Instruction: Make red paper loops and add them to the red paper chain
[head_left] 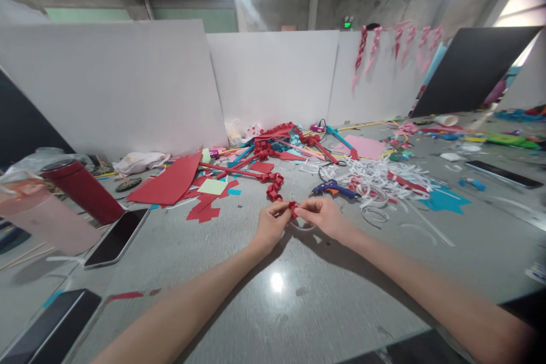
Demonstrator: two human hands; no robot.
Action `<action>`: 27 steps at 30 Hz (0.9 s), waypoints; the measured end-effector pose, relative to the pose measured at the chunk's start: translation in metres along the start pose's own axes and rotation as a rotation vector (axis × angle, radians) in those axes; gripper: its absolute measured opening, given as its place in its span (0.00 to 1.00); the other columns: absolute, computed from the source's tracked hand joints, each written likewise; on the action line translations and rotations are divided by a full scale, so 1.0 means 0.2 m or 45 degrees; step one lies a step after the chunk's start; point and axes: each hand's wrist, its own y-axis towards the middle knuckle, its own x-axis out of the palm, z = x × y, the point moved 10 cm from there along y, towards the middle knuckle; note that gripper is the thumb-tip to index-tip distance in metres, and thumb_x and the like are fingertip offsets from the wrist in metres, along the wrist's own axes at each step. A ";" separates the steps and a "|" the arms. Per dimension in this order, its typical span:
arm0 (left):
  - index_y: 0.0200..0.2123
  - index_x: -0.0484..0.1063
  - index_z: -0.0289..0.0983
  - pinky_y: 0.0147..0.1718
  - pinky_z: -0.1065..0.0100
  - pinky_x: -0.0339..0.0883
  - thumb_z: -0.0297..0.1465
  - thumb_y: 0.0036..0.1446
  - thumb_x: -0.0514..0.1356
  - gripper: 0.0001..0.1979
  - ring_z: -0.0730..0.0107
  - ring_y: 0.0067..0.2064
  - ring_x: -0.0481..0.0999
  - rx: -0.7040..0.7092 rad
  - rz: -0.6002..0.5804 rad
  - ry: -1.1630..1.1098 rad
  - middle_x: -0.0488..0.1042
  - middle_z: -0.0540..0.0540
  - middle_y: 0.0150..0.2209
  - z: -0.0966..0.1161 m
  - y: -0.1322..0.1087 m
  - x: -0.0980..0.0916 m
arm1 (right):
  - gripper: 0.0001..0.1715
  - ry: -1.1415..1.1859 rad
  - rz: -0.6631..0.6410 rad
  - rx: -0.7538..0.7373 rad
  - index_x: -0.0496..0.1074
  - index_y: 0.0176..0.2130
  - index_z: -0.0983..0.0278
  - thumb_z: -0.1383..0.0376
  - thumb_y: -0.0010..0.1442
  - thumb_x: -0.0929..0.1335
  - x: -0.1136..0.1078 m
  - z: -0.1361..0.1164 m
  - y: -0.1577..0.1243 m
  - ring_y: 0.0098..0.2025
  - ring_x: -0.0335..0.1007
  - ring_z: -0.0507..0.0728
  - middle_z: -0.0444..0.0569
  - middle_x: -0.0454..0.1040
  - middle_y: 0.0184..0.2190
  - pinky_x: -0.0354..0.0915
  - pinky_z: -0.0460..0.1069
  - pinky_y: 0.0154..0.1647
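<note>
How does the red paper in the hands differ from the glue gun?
The paper piece is red and smaller; the glue gun is mostly blue. The left hand and right hand pinch the paper piece, while the glue gun lies untouched on the table. Both are near the right hand.

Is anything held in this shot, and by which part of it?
Yes: the left hand and right hand pinch a small red paper piece, one at each side. Whether it joins the red paper chain cannot be told.
</note>
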 end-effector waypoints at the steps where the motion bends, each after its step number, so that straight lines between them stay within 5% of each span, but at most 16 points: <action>1: 0.37 0.85 0.38 0.31 0.69 0.63 0.31 0.55 0.66 0.08 0.72 0.28 0.70 0.021 -0.006 0.006 0.77 0.46 0.31 0.01 0.00 0.00 | 0.19 0.027 0.009 0.025 0.78 0.31 0.64 0.51 0.58 0.72 -0.01 0.02 0.00 0.23 0.59 0.50 0.42 0.68 0.21 0.54 0.47 0.26; 15: 0.47 0.83 0.43 0.33 0.69 0.61 0.28 0.62 0.59 0.15 0.69 0.32 0.69 0.254 -0.144 0.194 0.70 0.47 0.34 0.08 -0.04 0.06 | 0.19 0.186 -0.066 0.159 0.74 0.25 0.64 0.52 0.56 0.73 0.01 0.01 -0.02 0.22 0.56 0.50 0.40 0.63 0.17 0.53 0.47 0.25; 21: 0.51 0.79 0.42 0.40 0.66 0.65 0.29 0.62 0.60 0.15 0.62 0.39 0.71 0.377 -0.227 0.285 0.74 0.42 0.40 0.22 -0.10 0.11 | 0.18 0.324 -0.067 0.207 0.74 0.26 0.65 0.54 0.54 0.74 0.00 0.04 -0.01 0.22 0.56 0.49 0.41 0.65 0.19 0.53 0.46 0.25; 27: 0.54 0.75 0.42 0.47 0.62 0.66 0.32 0.61 0.63 0.18 0.58 0.44 0.73 0.417 -0.272 0.379 0.76 0.41 0.45 0.22 -0.13 0.15 | 0.19 0.387 -0.104 0.252 0.74 0.27 0.65 0.52 0.53 0.75 0.02 0.06 -0.01 0.23 0.60 0.50 0.44 0.69 0.22 0.59 0.47 0.26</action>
